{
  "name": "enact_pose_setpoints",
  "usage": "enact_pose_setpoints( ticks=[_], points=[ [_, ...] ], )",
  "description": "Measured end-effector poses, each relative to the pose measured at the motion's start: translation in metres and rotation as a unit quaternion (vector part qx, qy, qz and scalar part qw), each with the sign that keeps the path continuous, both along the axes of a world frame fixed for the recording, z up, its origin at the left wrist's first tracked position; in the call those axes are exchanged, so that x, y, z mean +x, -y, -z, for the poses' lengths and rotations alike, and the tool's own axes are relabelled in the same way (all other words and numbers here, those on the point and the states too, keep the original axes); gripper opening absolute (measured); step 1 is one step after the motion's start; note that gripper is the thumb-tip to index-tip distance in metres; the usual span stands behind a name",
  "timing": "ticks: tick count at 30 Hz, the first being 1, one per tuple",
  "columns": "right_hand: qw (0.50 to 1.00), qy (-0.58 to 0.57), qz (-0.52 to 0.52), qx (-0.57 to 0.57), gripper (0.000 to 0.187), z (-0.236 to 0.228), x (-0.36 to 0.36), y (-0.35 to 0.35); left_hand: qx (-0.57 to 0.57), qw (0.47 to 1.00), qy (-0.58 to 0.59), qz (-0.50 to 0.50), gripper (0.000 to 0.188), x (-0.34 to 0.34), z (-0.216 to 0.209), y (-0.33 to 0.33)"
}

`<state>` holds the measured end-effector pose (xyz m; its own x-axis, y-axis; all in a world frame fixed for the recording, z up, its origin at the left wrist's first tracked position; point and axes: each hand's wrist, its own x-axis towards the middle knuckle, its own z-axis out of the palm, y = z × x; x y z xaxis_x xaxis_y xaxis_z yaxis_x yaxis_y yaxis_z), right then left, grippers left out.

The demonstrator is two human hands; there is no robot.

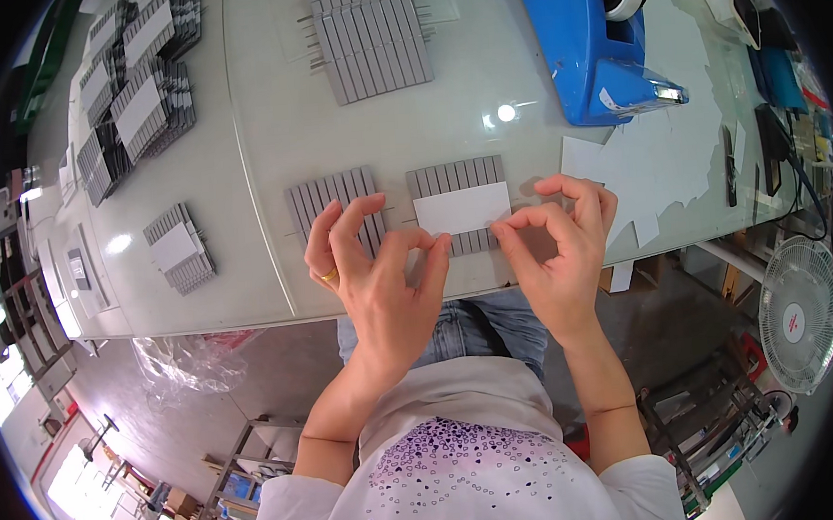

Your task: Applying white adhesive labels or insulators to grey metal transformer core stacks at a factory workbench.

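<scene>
A white paper-like strip lies across a grey slatted block on the table in front of me. The thumb and forefinger of my left hand pinch the strip near its lower left corner; the other fingers are raised. At its lower right corner, my right hand grips the strip the same way, thumb against forefinger. A second grey slatted block, with thin pins at its sides, is partly covered by my left hand. Beyond them sits a larger group of grey slatted blocks, pins sticking out.
At the far left are piles of grey blocks with white strips, and a separate strip-topped block lies nearer. A blue tape dispenser stands at the far right beside white sheets. A fan is past the table's right edge.
</scene>
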<state>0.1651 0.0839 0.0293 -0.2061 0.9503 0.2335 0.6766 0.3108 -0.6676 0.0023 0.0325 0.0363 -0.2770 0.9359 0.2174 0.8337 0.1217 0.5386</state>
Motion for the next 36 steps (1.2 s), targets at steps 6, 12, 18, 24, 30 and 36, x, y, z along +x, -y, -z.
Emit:
enact_pose_setpoints(
  ticks=[6,12,18,24,30,36],
  points=[
    [1.000,0.010,0.000,0.009,0.018,0.001,-0.001,0.000,-0.001,1.000,-0.009,0.001,0.018,-0.001,0.002,0.000],
    [0.999,-0.014,0.010,-0.044,0.018,-0.006,0.002,-0.002,0.000,1.000,-0.006,-0.021,0.025,0.001,0.003,0.001],
    [0.990,-0.101,0.020,-0.101,0.012,-0.008,0.011,-0.001,0.096,0.995,-0.007,0.021,0.024,-0.014,0.009,0.016],
    [0.984,0.059,-0.121,0.117,0.032,-0.006,-0.001,0.019,0.147,0.964,-0.151,0.163,0.040,-0.045,0.023,0.037],
    [0.979,0.073,-0.136,0.136,0.038,0.011,-0.018,0.031,0.116,0.965,-0.170,0.164,0.044,-0.040,0.020,0.026],
    [0.967,0.178,-0.139,0.116,0.042,0.009,-0.021,0.044,0.088,0.958,-0.203,0.184,0.045,-0.043,0.025,0.028]
  ],
)
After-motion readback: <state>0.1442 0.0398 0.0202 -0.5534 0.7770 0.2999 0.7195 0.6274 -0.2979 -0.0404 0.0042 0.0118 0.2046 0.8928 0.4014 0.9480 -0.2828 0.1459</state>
